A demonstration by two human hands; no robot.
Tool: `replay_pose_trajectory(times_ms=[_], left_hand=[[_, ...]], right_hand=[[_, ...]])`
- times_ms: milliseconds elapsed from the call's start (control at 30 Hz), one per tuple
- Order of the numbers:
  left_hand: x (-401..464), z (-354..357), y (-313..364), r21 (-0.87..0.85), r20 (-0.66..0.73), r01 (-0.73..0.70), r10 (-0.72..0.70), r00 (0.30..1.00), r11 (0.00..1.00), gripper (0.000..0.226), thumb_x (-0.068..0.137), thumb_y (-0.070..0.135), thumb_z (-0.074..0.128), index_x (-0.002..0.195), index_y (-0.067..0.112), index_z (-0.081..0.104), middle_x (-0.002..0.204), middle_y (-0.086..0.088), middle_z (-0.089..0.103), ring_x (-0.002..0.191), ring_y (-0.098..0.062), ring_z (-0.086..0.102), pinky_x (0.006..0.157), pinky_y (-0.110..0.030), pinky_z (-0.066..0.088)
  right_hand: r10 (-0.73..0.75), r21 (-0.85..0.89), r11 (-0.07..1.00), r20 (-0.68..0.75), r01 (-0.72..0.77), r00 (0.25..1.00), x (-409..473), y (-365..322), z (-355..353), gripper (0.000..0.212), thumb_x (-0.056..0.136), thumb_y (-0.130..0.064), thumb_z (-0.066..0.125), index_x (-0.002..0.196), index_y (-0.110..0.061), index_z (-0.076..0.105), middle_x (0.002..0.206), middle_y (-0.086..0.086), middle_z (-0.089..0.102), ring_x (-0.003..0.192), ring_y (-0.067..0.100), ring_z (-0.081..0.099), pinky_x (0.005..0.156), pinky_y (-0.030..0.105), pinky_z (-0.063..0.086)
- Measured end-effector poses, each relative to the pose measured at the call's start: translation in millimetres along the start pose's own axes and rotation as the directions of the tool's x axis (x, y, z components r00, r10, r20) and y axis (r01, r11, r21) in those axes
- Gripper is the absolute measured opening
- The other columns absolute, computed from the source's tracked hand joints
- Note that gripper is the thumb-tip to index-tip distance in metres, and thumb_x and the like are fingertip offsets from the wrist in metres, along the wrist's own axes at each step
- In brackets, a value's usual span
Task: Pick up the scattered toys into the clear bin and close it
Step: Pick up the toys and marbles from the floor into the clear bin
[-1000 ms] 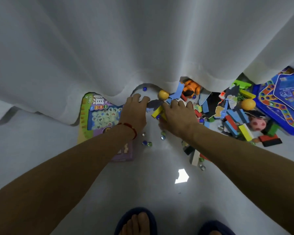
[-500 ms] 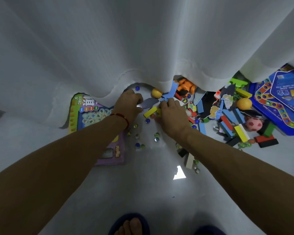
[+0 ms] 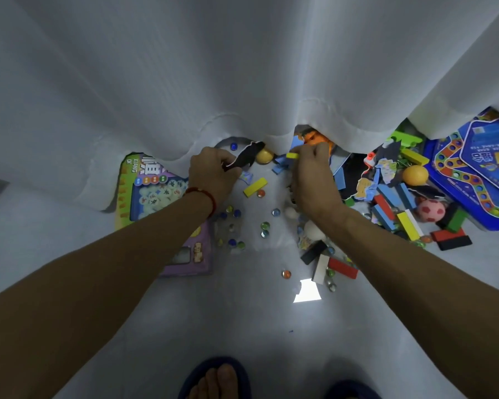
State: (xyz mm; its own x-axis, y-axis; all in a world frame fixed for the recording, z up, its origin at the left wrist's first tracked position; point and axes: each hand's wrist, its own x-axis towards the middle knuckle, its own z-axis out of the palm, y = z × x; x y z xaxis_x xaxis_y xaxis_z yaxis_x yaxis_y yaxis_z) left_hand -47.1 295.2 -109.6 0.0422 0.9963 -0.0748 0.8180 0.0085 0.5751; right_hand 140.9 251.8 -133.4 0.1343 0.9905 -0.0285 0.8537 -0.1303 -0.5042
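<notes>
My left hand [image 3: 213, 172] pinches a dark card piece [image 3: 244, 158]; my right hand [image 3: 311, 171] pinches a yellow block [image 3: 292, 155]. Another yellow block [image 3: 255, 187] lies between them, marbles [image 3: 265, 229] below, toy pile [image 3: 392, 197] right of my right hand under the curtain [image 3: 242, 67].

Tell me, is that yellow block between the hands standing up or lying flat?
Lying flat. The yellow block rests on its long side on the floor, untouched by either hand.

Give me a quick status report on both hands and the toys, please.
Left hand holds a dark flat puzzle piece. Right hand pinches a yellow block. Clear bin not in view. White curtain drapes over the toy pile.
</notes>
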Motion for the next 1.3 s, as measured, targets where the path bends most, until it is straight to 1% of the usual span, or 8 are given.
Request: replay_pose_trajectory(times_ms=[267, 467, 733, 967, 1033, 1100, 1200, 1300], left_hand=[[-44.6, -16.9, 7.7, -0.668, 0.217, 0.374, -0.313, 0.925, 0.643, 0.019, 0.096, 0.001, 0.051, 0.089, 0.006, 0.068, 0.071, -0.010, 0.059, 0.060, -0.018, 0.057, 0.070, -0.038, 0.056], [-128.6, -37.5, -18.8, -0.458, 0.234, 0.430, -0.361, 0.903, 0.778, 0.021, 0.089, 0.013, 0.046, 0.080, 0.013, 0.065, 0.069, -0.009, 0.058, 0.059, -0.016, 0.050, 0.053, -0.029, 0.038], [-226.7, -19.6, -57.8, -0.037, 0.135, 0.171, -0.164, 0.977, 0.985, 0.006, 0.086, 0.010, 0.064, 0.092, 0.011, 0.065, 0.081, -0.003, 0.061, 0.072, -0.017, 0.053, 0.065, -0.023, 0.036], [-213.5, 26.6, -61.0, 0.123, 0.213, 0.002, -0.029, 0.977, 0.992, 0.043, 0.092, 0.013, 0.061, 0.133, 0.002, 0.051, 0.118, -0.023, 0.060, 0.108, -0.039, 0.058, 0.088, -0.043, 0.044], [-208.5, 34.8, -58.4, 0.216, 0.233, -0.041, -0.011, 0.972, 0.975, 0.032, 0.094, 0.012, 0.055, 0.124, 0.001, 0.052, 0.111, -0.023, 0.061, 0.099, -0.042, 0.059, 0.080, -0.044, 0.045], [-206.4, 34.2, -53.5, 0.261, 0.237, -0.044, -0.020, 0.971, 0.964, 0.019, 0.096, 0.013, 0.053, 0.109, 0.000, 0.052, 0.100, -0.022, 0.061, 0.090, -0.041, 0.060, 0.071, -0.042, 0.042], [-216.8, 23.9, -24.1, 0.046, 0.274, 0.079, -0.089, 0.958, 0.996, 0.019, 0.094, 0.021, 0.058, 0.089, 0.004, 0.052, 0.081, -0.015, 0.062, 0.074, -0.033, 0.060, 0.056, -0.032, 0.038], [-239.2, -1.5, 59.9, -0.395, 0.491, 0.344, -0.121, 0.863, 0.852, 0.011, 0.092, 0.019, 0.060, 0.097, 0.008, 0.059, 0.082, -0.010, 0.069, 0.056, -0.015, 0.053, 0.047, -0.023, 0.040]], right_hand=[[-0.049, 0.089, 0.995, -0.050, 0.053, 0.998, 21.9, -7.8, -6.9, 0.027, 0.087, -0.027, 0.054, 0.090, -0.002, 0.062, 0.097, 0.017, 0.057, 0.089, 0.031, 0.053, 0.074, 0.038, 0.043], [-0.162, 0.053, 0.987, 0.204, 0.154, 0.965, -124.9, -19.5, -19.4, 0.032, 0.095, -0.053, 0.054, 0.087, -0.022, 0.050, 0.091, 0.002, 0.048, 0.073, 0.021, 0.054, 0.061, 0.032, 0.042], [-0.109, -0.101, 0.979, 0.483, 0.179, 0.869, -296.0, 13.7, 6.0, 0.052, 0.099, -0.036, 0.057, 0.142, -0.021, 0.034, 0.140, 0.011, 0.041, 0.088, 0.019, 0.067, 0.071, 0.028, 0.056], [0.065, 0.084, 0.991, 0.364, -0.103, 0.929, -278.7, 0.6, -2.2, 0.009, 0.092, -0.016, 0.064, 0.099, -0.021, 0.060, 0.108, -0.004, 0.053, 0.082, 0.009, 0.054, 0.075, 0.011, 0.043], [0.332, 0.352, 0.829, 0.314, -0.434, 0.889, -278.0, -5.2, -17.7, 0.011, 0.084, -0.014, 0.073, 0.081, -0.023, 0.067, 0.087, -0.009, 0.065, 0.069, 0.005, 0.058, 0.066, 0.008, 0.041], [0.500, 0.649, 0.347, 0.482, -0.677, 0.719, -278.2, -12.8, -39.6, 0.010, 0.085, -0.008, 0.068, 0.085, -0.014, 0.075, 0.074, 0.001, 0.068, 0.053, 0.010, 0.059, 0.050, 0.020, 0.040], [0.444, 0.739, -0.245, 0.661, -0.628, 0.605, -282.2, -24.6, -86.0, 0.008, 0.088, -0.007, 0.062, 0.090, -0.004, 0.070, 0.075, 0.008, 0.057, 0.051, 0.010, 0.057, 0.042, 0.020, 0.036], [0.346, 0.709, -0.569, 0.667, -0.418, 0.660, -293.2, -31.7, -139.1, 0.011, 0.084, -0.009, 0.067, 0.092, -0.006, 0.060, 0.081, 0.009, 0.057, 0.066, 0.014, 0.057, 0.048, 0.017, 0.040]])
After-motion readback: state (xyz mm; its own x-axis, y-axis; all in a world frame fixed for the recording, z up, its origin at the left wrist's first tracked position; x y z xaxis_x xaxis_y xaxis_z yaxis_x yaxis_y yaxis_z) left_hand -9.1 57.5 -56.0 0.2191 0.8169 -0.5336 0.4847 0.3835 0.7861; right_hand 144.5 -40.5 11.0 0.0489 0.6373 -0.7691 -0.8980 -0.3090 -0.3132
